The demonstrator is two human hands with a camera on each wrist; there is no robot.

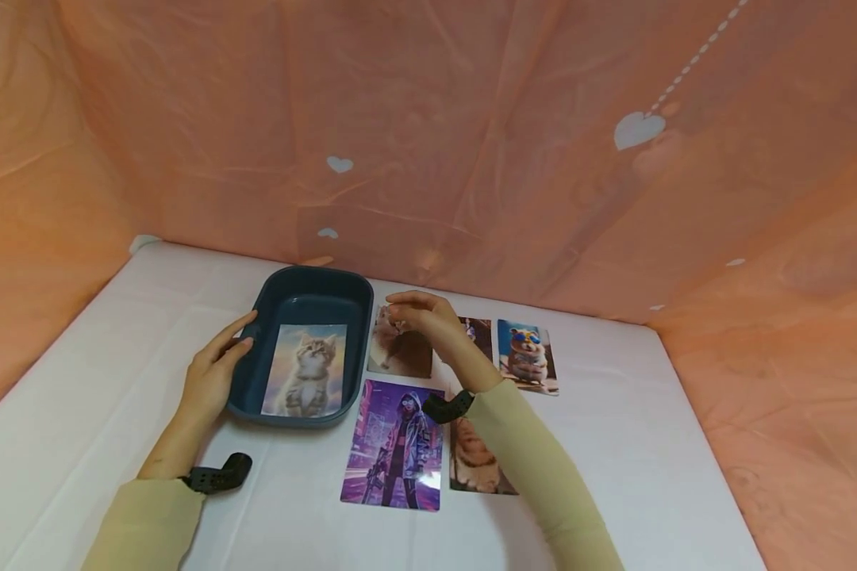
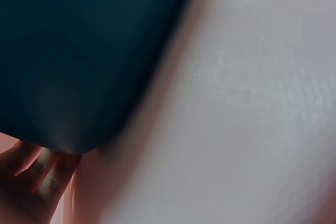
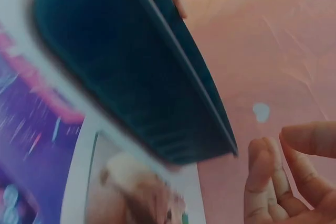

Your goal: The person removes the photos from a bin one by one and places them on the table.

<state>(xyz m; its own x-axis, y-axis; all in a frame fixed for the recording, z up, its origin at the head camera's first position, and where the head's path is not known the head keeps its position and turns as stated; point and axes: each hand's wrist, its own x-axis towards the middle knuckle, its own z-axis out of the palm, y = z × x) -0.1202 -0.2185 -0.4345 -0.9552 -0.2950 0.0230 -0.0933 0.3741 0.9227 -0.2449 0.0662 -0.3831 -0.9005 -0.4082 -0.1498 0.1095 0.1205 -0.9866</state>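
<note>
My left hand (image 1: 213, 371) grips the left side of a dark teal tray (image 1: 360, 349), thumb at the rim. In the left wrist view its fingers (image 2: 52, 179) lie against the tray's edge. Inside the tray is a picture card of a kitten (image 1: 310, 377). My right hand (image 1: 428, 321) hovers just right of the tray, over a card with a light-furred animal (image 1: 400, 353), and partly covers it. In the right wrist view the thumb (image 3: 312, 139) and bent fingers come close together with nothing visible between them.
Near the tray's front right lies a purple card of a hooded figure (image 1: 400, 452). A hamster card with sunglasses (image 1: 528, 357) lies farther right, beside a dark card (image 1: 480, 333). My right forearm partly covers another card (image 1: 474, 460). An orange cloth (image 1: 428, 159) hangs behind the white table (image 1: 286, 507).
</note>
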